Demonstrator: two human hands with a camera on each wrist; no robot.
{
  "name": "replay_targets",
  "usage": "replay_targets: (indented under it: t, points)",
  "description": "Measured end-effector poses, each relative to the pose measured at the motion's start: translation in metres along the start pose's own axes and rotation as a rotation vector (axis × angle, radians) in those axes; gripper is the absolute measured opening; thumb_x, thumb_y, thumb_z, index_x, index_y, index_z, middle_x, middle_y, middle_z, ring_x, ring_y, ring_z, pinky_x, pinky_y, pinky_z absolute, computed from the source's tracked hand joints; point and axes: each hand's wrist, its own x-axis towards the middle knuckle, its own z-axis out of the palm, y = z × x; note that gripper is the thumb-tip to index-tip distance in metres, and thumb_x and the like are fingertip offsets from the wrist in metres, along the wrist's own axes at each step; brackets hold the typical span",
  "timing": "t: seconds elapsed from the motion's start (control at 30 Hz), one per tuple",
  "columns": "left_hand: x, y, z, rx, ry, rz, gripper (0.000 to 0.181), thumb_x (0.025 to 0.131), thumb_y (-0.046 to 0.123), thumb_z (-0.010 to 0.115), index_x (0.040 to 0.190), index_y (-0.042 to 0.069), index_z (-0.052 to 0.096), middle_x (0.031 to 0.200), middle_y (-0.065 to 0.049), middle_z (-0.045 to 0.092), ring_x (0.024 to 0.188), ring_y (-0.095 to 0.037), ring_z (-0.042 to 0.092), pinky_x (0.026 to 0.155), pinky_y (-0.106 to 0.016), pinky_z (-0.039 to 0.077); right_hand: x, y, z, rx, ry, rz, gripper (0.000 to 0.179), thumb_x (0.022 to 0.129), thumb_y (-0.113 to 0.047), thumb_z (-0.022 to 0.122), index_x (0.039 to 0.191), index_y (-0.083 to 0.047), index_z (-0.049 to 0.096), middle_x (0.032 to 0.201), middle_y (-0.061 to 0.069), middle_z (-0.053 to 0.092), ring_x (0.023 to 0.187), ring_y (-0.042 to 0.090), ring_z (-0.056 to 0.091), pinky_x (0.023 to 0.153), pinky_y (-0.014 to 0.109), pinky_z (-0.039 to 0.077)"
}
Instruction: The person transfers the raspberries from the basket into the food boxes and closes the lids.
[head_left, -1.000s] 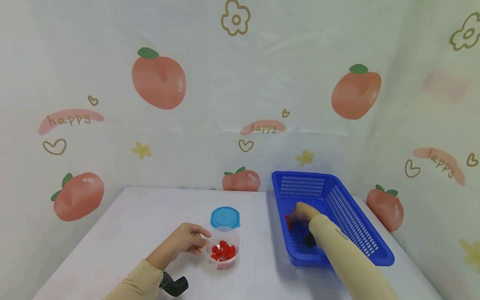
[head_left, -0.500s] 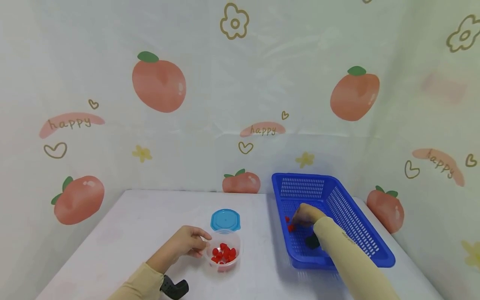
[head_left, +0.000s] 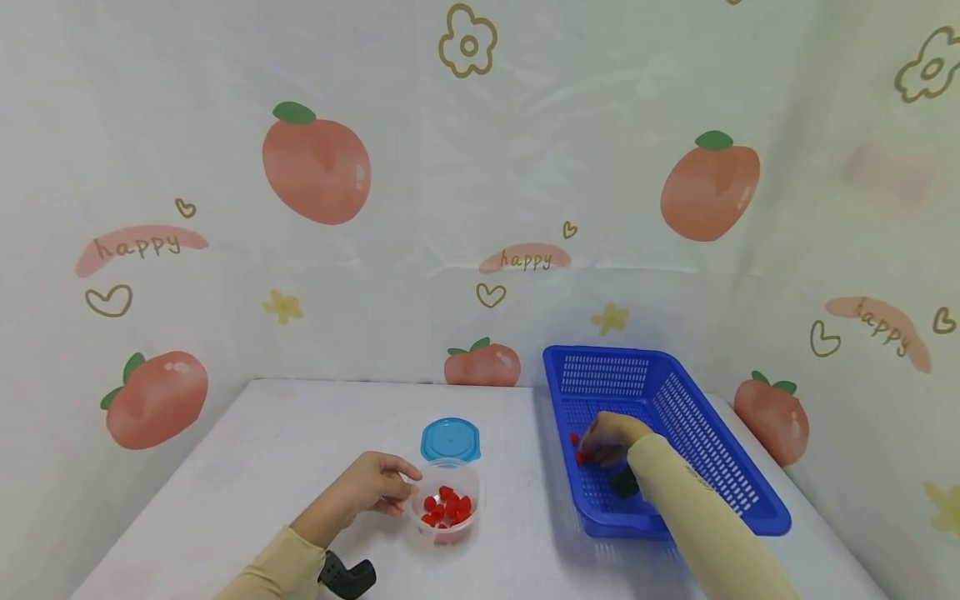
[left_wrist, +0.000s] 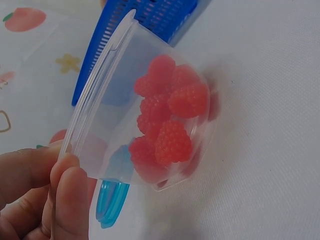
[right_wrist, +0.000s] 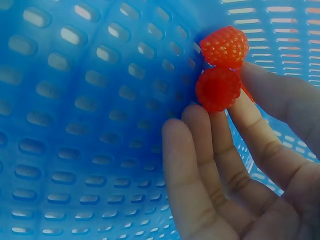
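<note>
A clear plastic tub (head_left: 450, 483) holds several red raspberries (left_wrist: 172, 142) in its bottom. My left hand (head_left: 367, 483) pinches the tub's rim between thumb and fingers; in the left wrist view the tub appears tilted by the camera's angle. To the right, my right hand (head_left: 611, 437) reaches down into a blue plastic basket (head_left: 600, 527). There its thumb and fingertips touch a lower raspberry (right_wrist: 218, 89), with an upper raspberry (right_wrist: 225, 47) just against it. A sliver of red shows between thumb and index finger. Whether these fingers pinch a berry is hidden.
Behind the tub lies a blue lid (head_left: 451, 439) on the white table (head_left: 315, 425). A black wrist device (head_left: 348, 577) sits at my left cuff. The basket's slotted walls rise around my right hand. A printed curtain (head_left: 405, 317) hangs behind the table.
My right hand first drew slightly right, away from the berries at the basket's left wall, then came back down to them. My left hand stays at the tub's rim.
</note>
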Motion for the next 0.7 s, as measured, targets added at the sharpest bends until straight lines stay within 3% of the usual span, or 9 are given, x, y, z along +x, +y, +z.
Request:
replay_targets:
  t: [0.4,0.53,0.7]
  points:
    - [-0.002,0.001,0.000,0.002,0.005,-0.003,0.021,0.085,0.006,0.069,0.105,-0.002,0.067,0.067,-0.004,0.062,0.058,-0.014,0.059,0.059,-0.027,0.058,0.006,0.003,0.000,0.007,-0.013,-0.019,0.006,0.087,-0.003,0.067,0.091,0.001,0.071,0.084,0.007,0.070,0.078,0.018,0.066,0.074,0.036,0.060]
    - [-0.002,0.001,0.001,0.001,0.004,-0.004,0.021,0.085,0.006,0.068,0.105,-0.002,0.067,0.067,-0.004,0.062,0.058,-0.014,0.059,0.060,-0.027,0.058,0.006,0.005,-0.004,0.011,0.008,-0.084,0.010,0.086,-0.002,0.067,0.093,0.003,0.071,0.084,0.006,0.071,0.077,0.016,0.064,0.075,0.035,0.059]
    - [-0.002,0.001,0.000,-0.001,0.002,-0.006,0.022,0.085,0.006,0.068,0.105,-0.002,0.067,0.068,-0.004,0.062,0.058,-0.014,0.059,0.060,-0.028,0.058,0.004,0.008,-0.015,0.103,0.023,-0.176,0.018,0.085,-0.001,0.064,0.100,0.008,0.069,0.091,0.010,0.071,0.081,0.018,0.066,0.079,0.039,0.059]
